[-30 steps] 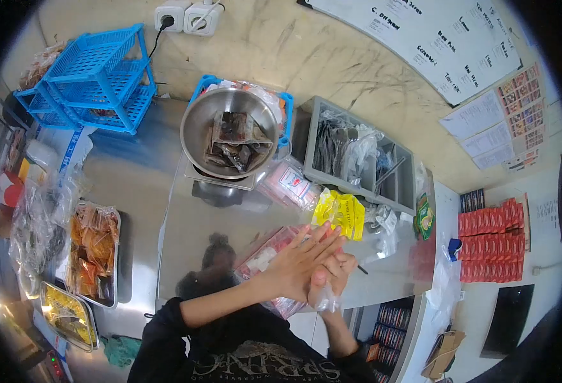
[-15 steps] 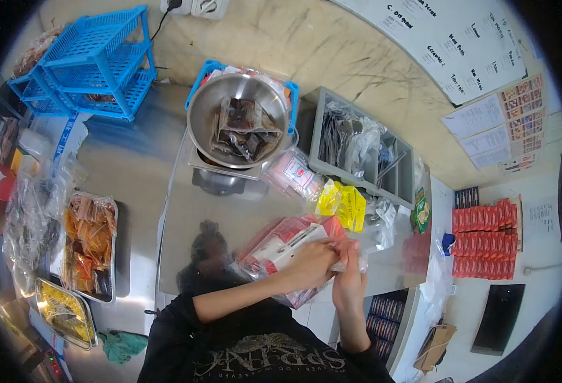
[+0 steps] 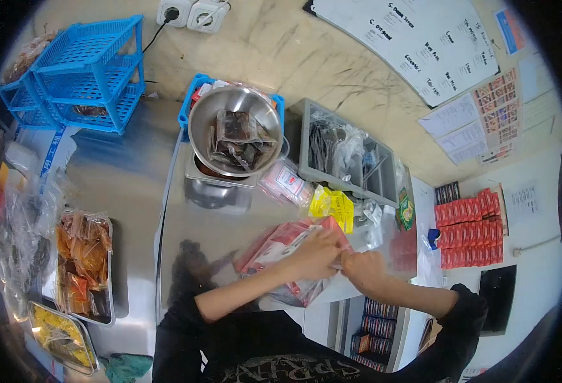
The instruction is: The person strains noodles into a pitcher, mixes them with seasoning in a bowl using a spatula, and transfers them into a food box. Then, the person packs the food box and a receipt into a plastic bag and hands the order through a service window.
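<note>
A clear plastic package with red and white print [image 3: 271,247] lies near the front edge of the steel table. My left hand [image 3: 317,255] rests over its right part, fingers closed on the package's edge. Close beside it, my right hand [image 3: 362,271] is closed in a fist-like pinch at the package's right corner. The fingertips of both hands nearly meet there. Just behind them sits a yellow packet [image 3: 332,208], with a pink and white packet [image 3: 288,182] to its left.
A steel bowl [image 3: 199,136] holding dark packets stands at the back. Right of it is a grey divided bin [image 3: 303,150]. Blue racks [image 3: 96,70] stand at the back left, and a tray [image 3: 110,274] of orange food packets lies at the left.
My hands were rubbing together above the package; they have come down onto its right side and closed there. The right forearm has swung outward to the right.
</note>
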Demonstrator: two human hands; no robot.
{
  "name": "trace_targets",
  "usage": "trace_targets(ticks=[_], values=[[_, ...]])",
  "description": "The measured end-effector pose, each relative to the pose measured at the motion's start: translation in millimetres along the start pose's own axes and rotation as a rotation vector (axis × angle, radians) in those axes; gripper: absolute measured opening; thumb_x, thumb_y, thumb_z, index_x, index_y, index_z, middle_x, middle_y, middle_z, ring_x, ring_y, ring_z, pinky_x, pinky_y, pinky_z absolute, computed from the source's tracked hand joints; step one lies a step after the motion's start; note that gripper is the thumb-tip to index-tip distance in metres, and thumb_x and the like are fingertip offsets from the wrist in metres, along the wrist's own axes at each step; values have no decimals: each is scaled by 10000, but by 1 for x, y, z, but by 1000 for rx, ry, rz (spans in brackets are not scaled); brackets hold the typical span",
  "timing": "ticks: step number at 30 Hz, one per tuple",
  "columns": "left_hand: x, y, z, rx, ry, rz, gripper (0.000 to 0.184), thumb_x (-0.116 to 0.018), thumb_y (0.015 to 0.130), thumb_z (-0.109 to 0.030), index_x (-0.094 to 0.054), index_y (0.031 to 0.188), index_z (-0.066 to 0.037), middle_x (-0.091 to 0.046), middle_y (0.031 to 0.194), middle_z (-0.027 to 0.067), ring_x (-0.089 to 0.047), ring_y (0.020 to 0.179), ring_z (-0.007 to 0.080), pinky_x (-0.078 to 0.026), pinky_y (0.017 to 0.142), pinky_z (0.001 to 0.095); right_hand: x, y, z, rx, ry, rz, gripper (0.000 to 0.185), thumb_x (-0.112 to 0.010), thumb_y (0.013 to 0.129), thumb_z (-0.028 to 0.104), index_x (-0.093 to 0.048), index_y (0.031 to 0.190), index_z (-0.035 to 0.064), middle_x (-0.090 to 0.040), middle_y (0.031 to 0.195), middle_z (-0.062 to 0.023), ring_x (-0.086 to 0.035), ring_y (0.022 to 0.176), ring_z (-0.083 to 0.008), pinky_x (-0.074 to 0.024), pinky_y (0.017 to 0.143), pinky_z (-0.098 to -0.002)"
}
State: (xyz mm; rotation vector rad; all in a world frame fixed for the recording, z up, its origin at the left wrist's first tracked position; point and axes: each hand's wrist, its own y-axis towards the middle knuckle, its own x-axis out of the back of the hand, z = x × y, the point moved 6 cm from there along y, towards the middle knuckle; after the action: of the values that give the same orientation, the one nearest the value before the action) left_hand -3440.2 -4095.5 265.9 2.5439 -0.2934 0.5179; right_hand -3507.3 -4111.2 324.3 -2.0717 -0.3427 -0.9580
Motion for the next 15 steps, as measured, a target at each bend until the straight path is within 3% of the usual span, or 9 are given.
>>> trace_targets(ticks=[3, 5, 6, 8, 9, 11, 12, 14, 15], values=[[27, -3, -16, -90, 210, -114, 377, -724, 585, -274, -632, 871, -47, -579, 861, 121, -543, 914, 316, -405, 850, 382, 7, -10, 6, 146, 121, 90, 289, -597, 801, 296, -550, 954, 56, -630, 749, -166, -648, 719, -287, -510, 594, -399], [31, 1, -22, -215, 210, -75, 355, -731, 549, -316, -655, 773, -52, -588, 949, 116, -530, 936, 306, -389, 890, 391, 10, -5, 4, 457, 484, -237, 338, -607, 815, 369, -579, 861, 35, -605, 708, -161, -636, 671, -257, -489, 579, -388], [27, 2, -22, -219, 226, -72, 355, -731, 549, -316, -655, 773, -52, -588, 949, 116, -530, 936, 306, -389, 890, 391, 4, -4, 5, 461, 484, -253, 338, -607, 815, 369, -579, 861, 35, -605, 708, -161, -636, 671, -257, -489, 579, -388], [18, 5, -16, -131, 67, 38, 419, -750, 522, -286, -639, 855, -55, -574, 966, 115, -509, 979, 291, -380, 886, 412, 3, 2, -1, 485, 1104, -291, 328, -617, 826, 349, -596, 760, 29, -555, 626, -107, -536, 533, -148, -411, 470, -333], [17, 4, -22, -128, 98, 43, 419, -750, 522, -286, -639, 855, -55, -574, 966, 115, -509, 979, 291, -380, 886, 412, 10, 0, -2, 508, 1105, -314, 328, -617, 826, 349, -596, 760, 29, -555, 626, -107, -536, 533, -148, -411, 470, -333], [31, -5, -34, 72, 56, -330, 532, -738, 540, -177, -563, 1025, -44, -552, 1017, 133, -508, 987, 323, -382, 884, 433, -8, 1, -13, 21, 1531, 155, 330, -606, 849, 326, -590, 689, 38, -494, 575, -28, -376, 441, -75, -286, 390, -273], [22, -5, -52, 75, 86, -326, 532, -738, 540, -177, -563, 1025, -44, -552, 1017, 133, -508, 987, 323, -382, 884, 433, 0, -2, -16, 50, 1540, 143, 330, -606, 849, 326, -590, 689, 38, -494, 575, -28, -376, 441, -75, -286, 390, -273], [23, -19, -87, 362, 219, -738, 673, -695, 591, -76, -415, 1201, -38, -513, 1093, 170, -514, 1001, 343, -386, 888, 444, 8, -8, -22, 83, 1665, 211, 314, -615, 847, 312, -586, 683, 46, -467, 535, 10, -298, 386, -51, -186, 353, -246], [16, -20, -107, 356, 245, -744, 673, -695, 591, -76, -415, 1201, -38, -513, 1093, 170, -514, 1001, 343, -386, 888, 444, 5, -6, -30, 117, 1577, 75, 344, -617, 846, 335, -577, 657, 50, -430, 499, 30, -287, 376, -47, -174, 341, -247]])
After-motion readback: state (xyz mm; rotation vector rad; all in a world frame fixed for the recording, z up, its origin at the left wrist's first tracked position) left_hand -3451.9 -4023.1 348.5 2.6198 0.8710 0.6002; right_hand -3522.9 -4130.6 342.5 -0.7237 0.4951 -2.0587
